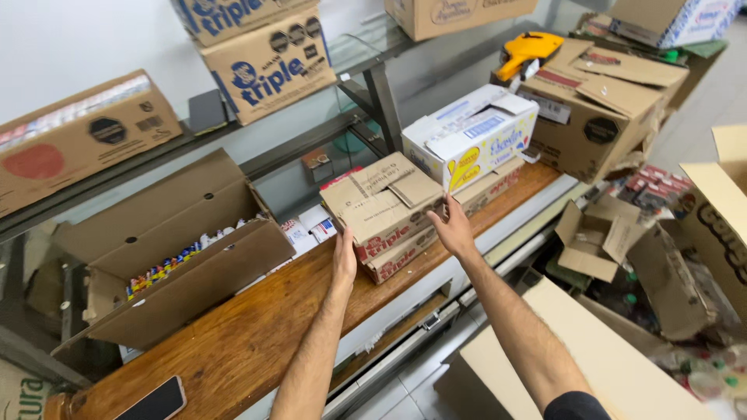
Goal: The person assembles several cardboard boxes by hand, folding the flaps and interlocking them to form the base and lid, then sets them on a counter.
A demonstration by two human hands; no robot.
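Observation:
A small brown cardboard box [381,204] with folded-in flaps sits on top of a flatter printed carton [405,255] on the wooden counter [233,342]. My left hand [344,260] is pressed flat against the box's left front side. My right hand [453,228] grips its right side, fingers spread along the edge. Both hands squeeze the box between them. A white and yellow carton [471,136] stands just behind it to the right.
An open brown box [175,257] with several coloured small items lies on the counter's left. A dark phone [152,403] rests at the near left corner. More cartons [595,105] and a yellow tool [525,48] sit at right. Flattened boxes [599,241] litter the floor.

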